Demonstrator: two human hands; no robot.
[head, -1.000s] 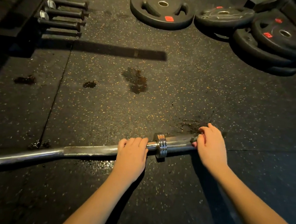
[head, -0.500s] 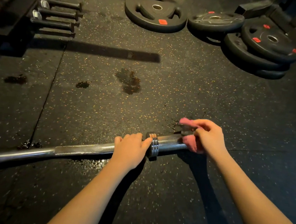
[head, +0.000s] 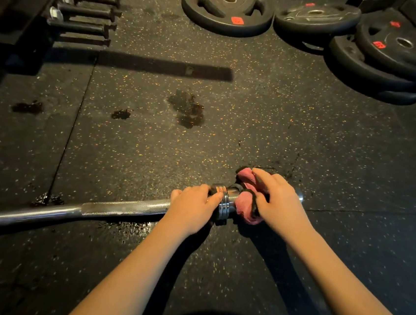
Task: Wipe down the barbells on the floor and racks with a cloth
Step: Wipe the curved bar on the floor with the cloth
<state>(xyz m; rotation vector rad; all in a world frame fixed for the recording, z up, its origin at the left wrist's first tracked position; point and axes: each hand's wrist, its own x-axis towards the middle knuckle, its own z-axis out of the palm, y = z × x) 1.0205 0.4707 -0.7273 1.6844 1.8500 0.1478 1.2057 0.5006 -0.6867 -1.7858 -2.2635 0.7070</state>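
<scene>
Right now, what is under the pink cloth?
The barbell sleeve: the pink cloth wraps it, gripped by the right hand. Its chrome tip shows beyond; the wrapped stretch is hidden.

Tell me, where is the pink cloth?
In the head view, the pink cloth is right of centre, wrapped over the barbell near its end, in the right hand, beside the left hand.

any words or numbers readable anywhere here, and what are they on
No text can be read in this view.
Red label on the large weight plate: too blurred to read.
Red tag on the smaller plate: too small to read.
Red stickers on the stacked plates: blurred, unreadable.
Barbell and pink cloth: no markings visible.
</scene>
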